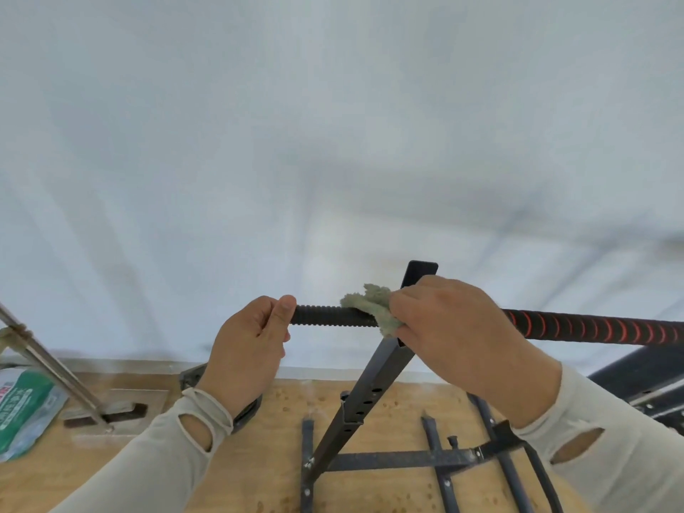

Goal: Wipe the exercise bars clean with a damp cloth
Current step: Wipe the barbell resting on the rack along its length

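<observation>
A black ribbed exercise bar (329, 315) runs level across the view, with red rings on its right stretch. It rests on a black perforated upright post (355, 401) of a metal frame. My left hand (251, 346) grips the bar's left end, thumb up along the end. My right hand (455, 327) holds a grey-green cloth (370, 303) bunched around the bar right beside the post top. Bare black bar shows between the two hands.
White sheeting fills the background. The frame's black base bars (407, 459) lie on the wooden floor. A steel pole (52, 372) slants down at the left into a floor bracket, next to a green and white bag (22, 405). More black frame parts stand at the right.
</observation>
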`<state>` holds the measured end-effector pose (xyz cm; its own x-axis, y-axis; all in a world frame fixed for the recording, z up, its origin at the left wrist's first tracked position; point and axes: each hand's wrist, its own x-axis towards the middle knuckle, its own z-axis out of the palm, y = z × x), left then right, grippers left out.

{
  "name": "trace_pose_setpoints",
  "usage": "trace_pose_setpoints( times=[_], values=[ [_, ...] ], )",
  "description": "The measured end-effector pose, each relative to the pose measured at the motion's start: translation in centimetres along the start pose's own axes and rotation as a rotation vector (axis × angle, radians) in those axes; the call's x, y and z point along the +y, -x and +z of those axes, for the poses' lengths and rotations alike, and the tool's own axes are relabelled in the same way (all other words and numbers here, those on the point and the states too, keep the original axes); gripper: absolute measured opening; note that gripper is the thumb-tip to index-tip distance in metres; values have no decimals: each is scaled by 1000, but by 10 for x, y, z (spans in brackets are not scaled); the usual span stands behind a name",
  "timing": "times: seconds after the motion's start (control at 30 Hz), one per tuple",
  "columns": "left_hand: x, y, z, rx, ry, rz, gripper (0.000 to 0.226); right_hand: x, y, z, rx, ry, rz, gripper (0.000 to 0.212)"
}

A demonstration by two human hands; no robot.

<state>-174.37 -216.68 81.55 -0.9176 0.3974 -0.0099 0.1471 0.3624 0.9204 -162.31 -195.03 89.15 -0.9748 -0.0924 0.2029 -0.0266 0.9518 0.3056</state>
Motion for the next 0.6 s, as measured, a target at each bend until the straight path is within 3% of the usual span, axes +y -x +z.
trace_pose_setpoints(
  times=[0.13,0.27,0.4,0.6],
  values=[
    [2,-3,-3,-40,37,-43,52,-3,-2,-9,-12,-121,134,31],
    [1,1,-12,-129,249,-19,11,-10,-3,-1,141,-100,75,31],
    [-4,0,-13,-135,291,14,15,-30,-16,8,21,-24,24,39],
    [-6,-2,-16,-172,347,14,15,-64,-62,4,133,-273,-89,28]
  ],
)
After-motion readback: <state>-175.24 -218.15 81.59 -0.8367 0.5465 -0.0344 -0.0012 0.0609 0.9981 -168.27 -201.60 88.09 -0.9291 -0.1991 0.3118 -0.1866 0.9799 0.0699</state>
